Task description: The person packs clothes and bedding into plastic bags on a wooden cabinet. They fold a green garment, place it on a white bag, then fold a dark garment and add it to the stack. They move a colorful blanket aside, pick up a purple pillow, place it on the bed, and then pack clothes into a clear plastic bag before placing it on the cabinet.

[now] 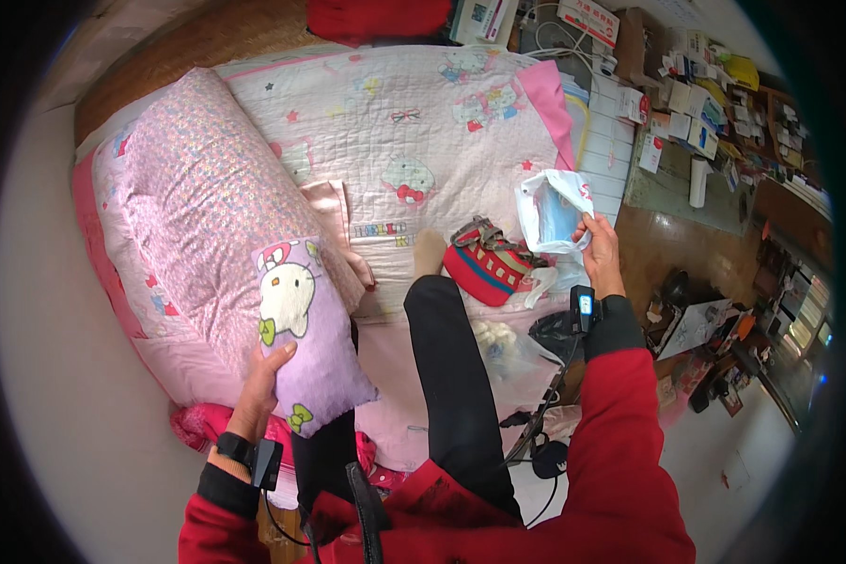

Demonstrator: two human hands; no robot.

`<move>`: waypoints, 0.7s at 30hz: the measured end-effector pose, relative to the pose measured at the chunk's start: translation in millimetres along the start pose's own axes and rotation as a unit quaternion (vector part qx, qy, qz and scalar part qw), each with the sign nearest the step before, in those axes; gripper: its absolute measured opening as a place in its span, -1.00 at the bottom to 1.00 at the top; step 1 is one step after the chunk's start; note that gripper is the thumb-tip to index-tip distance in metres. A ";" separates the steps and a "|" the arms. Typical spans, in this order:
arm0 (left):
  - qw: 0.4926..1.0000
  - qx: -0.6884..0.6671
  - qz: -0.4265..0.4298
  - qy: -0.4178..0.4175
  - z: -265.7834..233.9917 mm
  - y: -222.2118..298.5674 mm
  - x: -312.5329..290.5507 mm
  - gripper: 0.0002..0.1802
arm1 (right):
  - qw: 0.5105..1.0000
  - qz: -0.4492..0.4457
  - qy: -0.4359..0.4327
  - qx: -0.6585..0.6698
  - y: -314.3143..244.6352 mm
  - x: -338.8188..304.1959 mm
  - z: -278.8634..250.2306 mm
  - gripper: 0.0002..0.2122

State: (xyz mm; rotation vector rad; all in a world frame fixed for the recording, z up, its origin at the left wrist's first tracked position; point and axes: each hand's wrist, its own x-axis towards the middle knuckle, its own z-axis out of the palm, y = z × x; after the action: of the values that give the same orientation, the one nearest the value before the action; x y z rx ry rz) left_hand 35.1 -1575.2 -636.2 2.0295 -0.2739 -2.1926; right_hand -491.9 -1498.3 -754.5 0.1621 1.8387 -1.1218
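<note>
My left hand grips the side of a small purple pillow with a white cartoon cat and green bows on it, thumb on top. The pillow is tilted over my leg and against a long pink patterned bundle of bedding. Out to the right, my right hand pinches the rim of a white plastic bag. Its mouth gapes, and something light blue shows inside. Just left of this bag, a red striped cloth bag with grey straps lies on the bed.
A pink quilted bedspread covers the bed. Clear plastic bags and a black bag lie near my right forearm. Boxes and papers crowd a table at the far right. Cables hang from my wrist devices.
</note>
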 end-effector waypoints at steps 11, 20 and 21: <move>0.999 0.027 0.023 0.014 9.4 2.7 -2.9 -0.47 | 1.000 -0.027 -0.003 -0.010 -23.2 -18.8 -47.5 -0.80; 0.999 0.019 0.005 -0.035 8.1 22.7 -20.9 -0.49 | 0.997 -0.042 0.034 0.063 -39.9 -90.5 -82.4 -0.76; 0.999 0.021 -0.005 -0.028 7.5 24.9 -22.4 -0.50 | 0.994 -0.046 0.043 0.088 -38.8 -101.6 -87.3 -0.78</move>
State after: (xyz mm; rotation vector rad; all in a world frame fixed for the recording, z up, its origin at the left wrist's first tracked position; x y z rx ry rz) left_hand 28.9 -1594.1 -608.3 1.9977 -0.3191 -2.2718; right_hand -513.5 -1421.2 -640.3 0.2325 1.8364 -1.3600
